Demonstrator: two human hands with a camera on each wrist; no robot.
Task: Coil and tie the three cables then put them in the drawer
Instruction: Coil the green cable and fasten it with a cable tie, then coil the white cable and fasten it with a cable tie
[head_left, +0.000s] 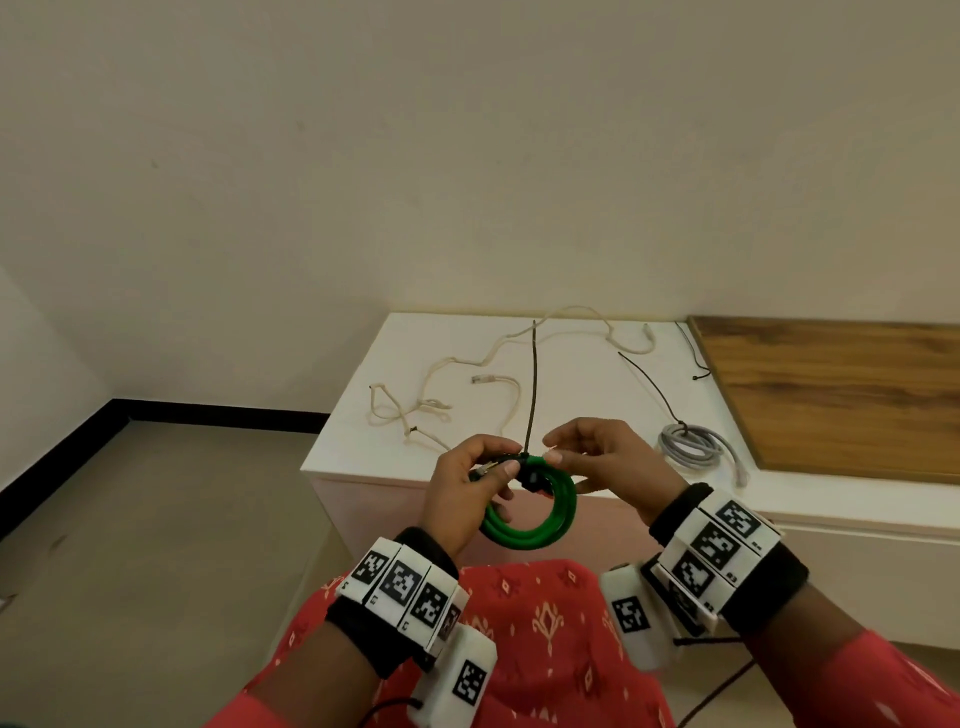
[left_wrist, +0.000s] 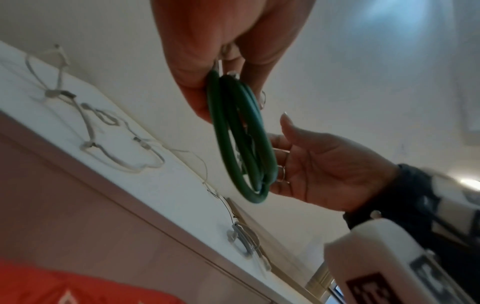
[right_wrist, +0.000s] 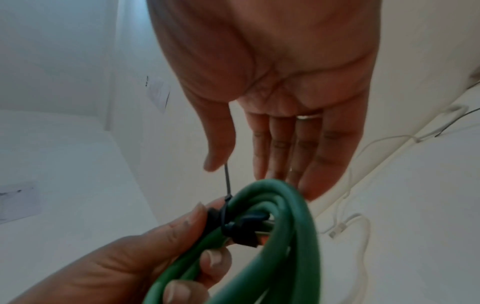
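Our left hand (head_left: 462, 488) grips the green cable coil (head_left: 535, 512) between both hands. Our right hand (head_left: 605, 457), fingers straight, touches its top beside the black tie (head_left: 531, 395).

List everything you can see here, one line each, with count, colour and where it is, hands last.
green cable: one, green, coiled, held in the air in front of the white cabinet
cable tie: one, black, looped round the green coil, tail sticking up
cream cable: one, cream, loose and uncoiled on the cabinet top, left part
grey cable: one, grey, coiled on the cabinet top, right of the hands, a dark tie on it
white cabinet: one, white, against the wall
wooden panel: one, brown, on the right of the cabinet top
left hand: one, grips the green coil
right hand: one, fingers straight beside the tie's tail
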